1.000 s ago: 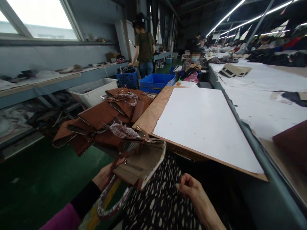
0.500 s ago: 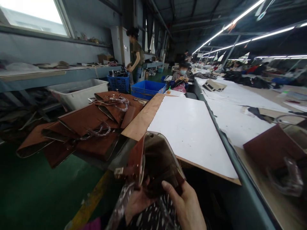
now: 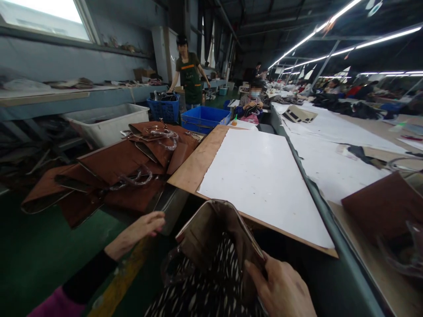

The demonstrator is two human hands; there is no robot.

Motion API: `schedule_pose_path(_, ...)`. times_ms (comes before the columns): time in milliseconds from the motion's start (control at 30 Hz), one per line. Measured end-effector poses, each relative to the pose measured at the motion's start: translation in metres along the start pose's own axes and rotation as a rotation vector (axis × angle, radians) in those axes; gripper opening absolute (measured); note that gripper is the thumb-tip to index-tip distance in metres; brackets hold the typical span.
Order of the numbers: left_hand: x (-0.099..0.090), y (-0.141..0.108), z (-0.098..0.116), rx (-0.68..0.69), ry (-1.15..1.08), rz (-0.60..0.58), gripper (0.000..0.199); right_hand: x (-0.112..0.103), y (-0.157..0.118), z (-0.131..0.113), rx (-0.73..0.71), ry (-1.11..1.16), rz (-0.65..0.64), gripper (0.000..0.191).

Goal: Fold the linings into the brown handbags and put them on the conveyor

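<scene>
A brown handbag [image 3: 201, 233] with a dull olive lining stands with its mouth spread in front of my body. My right hand [image 3: 277, 284] grips its right rim, thumb on the lining side and fingers outside. My left hand [image 3: 140, 233] is off the bag to the left, fingers stretched out, holding nothing, near the pile of brown bags [image 3: 112, 165]. A plastic-wrapped handle [image 3: 175, 264] hangs at the bag's left side. Black-and-white patterned cloth [image 3: 188, 293] shows below the bag and within its outline; how they overlap I cannot tell.
Ahead lies a board [image 3: 187, 171] covered with white paper [image 3: 254, 171]. Another brown bag [image 3: 380, 204] sits on the long table at right. Behind the pile are a white bin [image 3: 112, 123] and a blue crate [image 3: 206, 119]. One person [image 3: 190, 75] stands beyond; another [image 3: 253, 103] sits.
My left hand has let go of the bag and moved left and up. The bag's left side has dropped and opened wider. The standing person has turned toward me.
</scene>
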State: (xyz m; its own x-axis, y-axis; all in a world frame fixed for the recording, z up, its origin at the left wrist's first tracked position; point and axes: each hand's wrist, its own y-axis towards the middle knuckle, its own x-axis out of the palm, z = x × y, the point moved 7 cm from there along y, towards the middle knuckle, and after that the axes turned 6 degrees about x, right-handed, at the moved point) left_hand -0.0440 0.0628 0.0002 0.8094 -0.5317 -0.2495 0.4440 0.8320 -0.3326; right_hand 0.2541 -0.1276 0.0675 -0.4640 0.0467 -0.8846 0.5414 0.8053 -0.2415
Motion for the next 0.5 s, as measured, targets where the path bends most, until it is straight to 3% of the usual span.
schedule_pose_path(67,0.013,0.003,0.048,0.215,0.009,-0.051,0.069,0.008,0.001,-0.004,-0.011,-0.07,-0.013,0.029)
schedule_pose_path(133,0.04,0.006,0.093,0.448,0.172,-0.081,0.093,0.008,0.0,-0.006,-0.001,-0.068,-0.024,0.031)
schedule_pose_path(200,0.073,0.014,0.12,0.595,0.338,-0.13,0.105,0.001,-0.004,-0.009,0.006,-0.013,-0.043,0.03)
schedule_pose_path(300,0.106,0.039,0.133,0.678,0.46,-0.213,0.093,-0.015,-0.011,-0.012,-0.024,0.151,-0.109,0.025)
schedule_pose_path(400,0.125,0.053,0.13,0.736,0.454,-0.541,0.052,-0.023,-0.015,-0.009,-0.07,0.328,-0.213,0.018)
schedule_pose_path(500,0.122,0.051,0.115,0.57,0.415,-0.854,0.039,-0.019,-0.006,0.005,-0.05,0.493,-0.262,0.014)
